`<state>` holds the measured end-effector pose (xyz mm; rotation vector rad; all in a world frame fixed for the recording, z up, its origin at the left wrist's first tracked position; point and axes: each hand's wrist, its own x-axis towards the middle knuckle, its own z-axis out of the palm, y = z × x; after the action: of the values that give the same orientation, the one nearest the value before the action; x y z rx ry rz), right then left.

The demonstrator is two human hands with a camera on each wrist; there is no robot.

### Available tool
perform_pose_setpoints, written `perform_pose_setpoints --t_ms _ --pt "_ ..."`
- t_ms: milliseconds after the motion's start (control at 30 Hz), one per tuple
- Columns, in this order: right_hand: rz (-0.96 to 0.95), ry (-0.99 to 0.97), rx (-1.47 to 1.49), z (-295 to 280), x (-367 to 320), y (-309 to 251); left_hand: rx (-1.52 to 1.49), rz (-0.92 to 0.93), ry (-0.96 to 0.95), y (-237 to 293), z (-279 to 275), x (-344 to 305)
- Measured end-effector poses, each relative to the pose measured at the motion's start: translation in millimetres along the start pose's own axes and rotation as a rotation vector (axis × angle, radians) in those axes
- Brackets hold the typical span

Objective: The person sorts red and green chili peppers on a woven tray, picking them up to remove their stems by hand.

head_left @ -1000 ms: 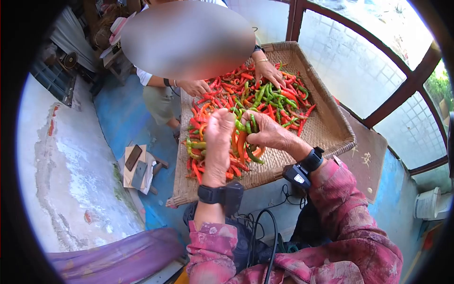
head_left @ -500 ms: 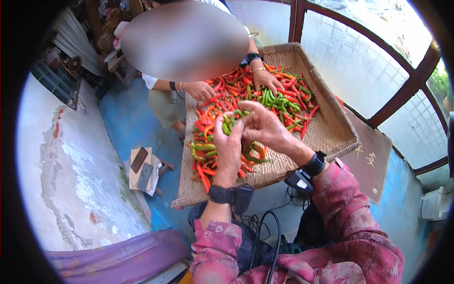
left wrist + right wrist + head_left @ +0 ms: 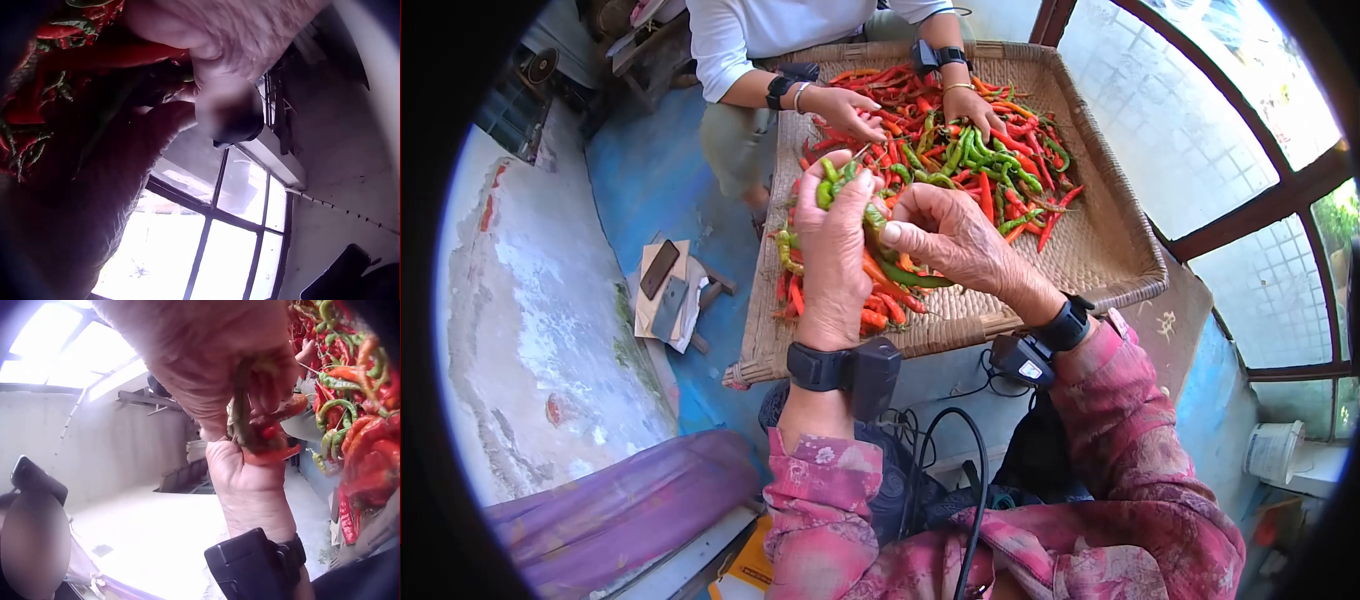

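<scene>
Upright before me, my left hand [image 3: 832,255] holds a small bunch of green chili peppers [image 3: 832,183] between its fingers and thumb. My right hand [image 3: 965,240] is right beside it, its thumb and index finger pinching a greenish chili pepper [image 3: 874,216] at the bunch. Red chili peppers [image 3: 270,455] show against the left palm in the right wrist view. Both hands are over the near part of a woven tray [image 3: 1090,240] spread with red, orange and green chili peppers [image 3: 890,300]. In the left wrist view, shadow hides most of the grip.
Across the tray, another person's hand [image 3: 840,110] hovers over red peppers, and their other hand [image 3: 975,110] rests at green ones [image 3: 980,155]. Two phones [image 3: 660,268] lie on a small stool at left. A black cable [image 3: 975,450] loops over my lap. Windows [image 3: 1200,120] line the right.
My hands came together, and the left fingers, straighter before, now curl round the peppers. The right hand has drawn slightly apart again. The head view has shifted, and the other person's left-side hand lifted.
</scene>
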<state>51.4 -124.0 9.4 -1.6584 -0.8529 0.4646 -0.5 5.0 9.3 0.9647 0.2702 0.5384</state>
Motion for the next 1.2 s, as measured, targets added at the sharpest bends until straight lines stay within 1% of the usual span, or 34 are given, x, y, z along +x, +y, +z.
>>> perform_pose_setpoints --t_ms 33,67,100,167,267,300,333,367,400,467,500,533,567,600,667,733,800,867,900,933,1000,1067,1133,1200 --pt "0.004 -0.002 0.000 2.9 0.9 2.3 0.067 0.022 -0.018 -2.0 -0.3 -1.0" --pt "-0.044 0.048 -0.017 5.8 1.4 6.3 0.132 0.043 -0.038 -4.5 -0.3 -2.3" --pt "-0.090 0.098 -0.036 7.1 0.8 8.8 0.127 0.037 -0.037 -7.0 1.5 -4.0" --pt "-0.093 0.095 -0.058 6.8 1.5 8.7 0.405 0.311 -0.014 -7.9 5.8 -5.5" --pt "-0.071 0.093 -0.140 2.8 1.7 -4.6 0.415 0.334 0.003 -5.7 8.0 -6.5" --pt "-0.067 0.093 -0.190 0.2 0.3 -6.6 0.402 0.315 0.030 -4.3 9.6 -6.3" --pt "-0.063 0.095 -0.243 -3.3 -1.0 -6.8 0.335 0.306 0.060 -5.5 9.1 -4.6" --pt "-0.040 0.040 -0.289 -8.9 -2.0 -5.0 0.272 0.269 0.059 -6.5 6.5 -2.9" --pt "-0.038 0.044 -0.295 -14.2 -2.5 -3.5 0.209 0.233 0.061 -6.2 4.0 -1.2" --pt "-0.042 0.031 -0.248 -22.5 -1.6 0.6 0.199 0.235 0.080 -4.0 -0.1 1.9" --pt "-0.052 0.065 -0.265 -28.9 -0.6 4.7 0.162 0.189 0.081 -0.6 -2.6 1.9" --pt "-0.012 0.053 -0.278 -37.1 -0.2 0.7 0.127 0.142 0.081 1.6 -5.2 2.4" --pt "-0.029 0.137 -0.329 -44.6 1.3 7.1 0.034 0.116 0.073 2.2 -7.1 5.5" --pt "-0.046 0.223 -0.381 -49.6 1.9 9.6 0.036 0.116 0.074 3.5 -8.3 5.8" --pt "-0.040 0.522 -0.500 -58.1 -1.6 10.9 -0.193 -0.008 -0.002 6.8 -9.8 5.0" --pt "-0.174 0.671 -0.940 -65.7 -3.3 12.6 -0.245 -0.034 -0.011 5.3 -11.6 6.3" --pt "-0.284 0.530 -0.728 -64.0 -4.1 8.9 -0.293 -0.101 -0.039 3.8 -10.5 7.2" --pt "-0.163 0.165 -0.316 -48.7 -10.6 2.2 -0.294 -0.114 -0.039 3.8 -8.6 5.8" --pt "-0.161 0.057 -0.291 -39.3 -11.9 7.1 -0.311 -0.124 -0.066 2.6 -9.1 5.8" --pt "-0.097 -0.009 -0.228 -28.1 -15.6 -2.8 -0.328 -0.132 -0.092 1.4 -9.6 6.1" --pt "-0.379 -0.049 -0.320 -15.2 -15.3 1.0 -0.363 -0.165 -0.117 -1.5 -10.6 5.8" --pt "-0.369 -0.054 -0.292 -12.1 -13.6 3.4 -0.397 -0.196 -0.141 -1.8 -10.5 6.6" --pt "-0.275 -0.171 -0.361 -17.8 -12.3 -1.8 -0.340 -0.133 -0.077 -1.3 -10.7 8.0" --pt "-0.231 -0.188 -0.364 -25.7 -11.9 -3.4 -0.332 -0.124 -0.050 0.0 -13.5 9.8"
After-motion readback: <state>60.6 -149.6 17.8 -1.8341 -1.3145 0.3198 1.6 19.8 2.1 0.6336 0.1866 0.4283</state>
